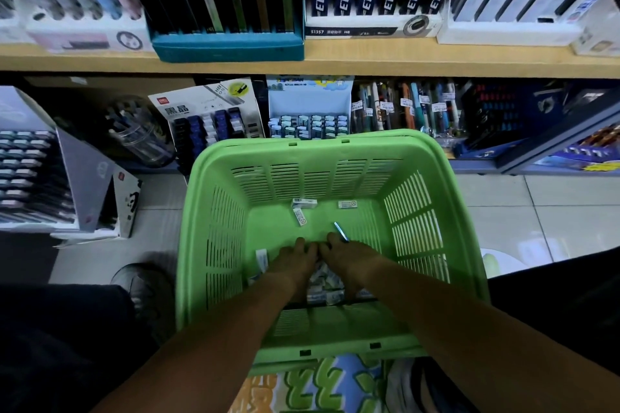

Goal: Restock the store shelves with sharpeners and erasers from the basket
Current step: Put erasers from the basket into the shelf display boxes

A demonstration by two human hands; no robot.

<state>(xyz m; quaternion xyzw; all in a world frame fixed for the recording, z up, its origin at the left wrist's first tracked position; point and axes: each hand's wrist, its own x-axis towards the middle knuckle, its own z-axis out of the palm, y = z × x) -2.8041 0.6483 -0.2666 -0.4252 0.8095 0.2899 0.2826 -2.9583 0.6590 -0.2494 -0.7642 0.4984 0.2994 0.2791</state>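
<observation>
Inside the green basket (436, 157), near its closest wall, the left hand (292, 264) and right hand (349, 261) are being cupped together, fingertips nearly touching, around a heap of small white erasers (323, 282). Whether any are actually being gripped cannot be told, since the fingers are being hidden by the backs of the hands. The heap is probably best being scooped inward from both sides and lifted straight up, so that nothing is being spilled. Three loose erasers (303, 203) and a thin blue stick (341, 231) are being left nearer the basket's far wall. Beyond that wall, an eraser display box (308, 126) is being offered on the lower shelf; the wooden shelf edge (402, 60) above the basket is limiting upward room.
</observation>
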